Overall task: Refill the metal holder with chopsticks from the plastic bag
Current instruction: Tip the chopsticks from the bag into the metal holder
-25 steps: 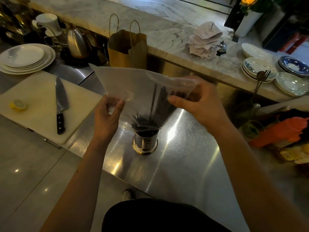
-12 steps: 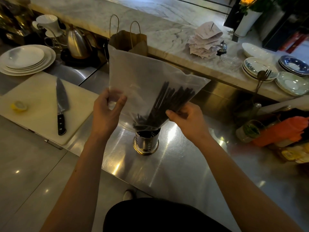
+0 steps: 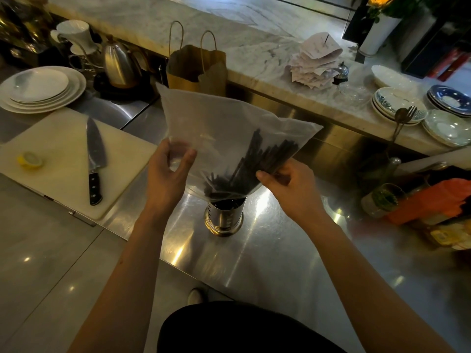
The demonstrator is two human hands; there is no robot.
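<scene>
while both hands grip plastic bag | chopsticks over metal holder

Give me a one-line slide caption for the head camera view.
Both hands, left and right, tip a plastic bag of dark chopsticks over a metal holder on the steel counter.
</scene>
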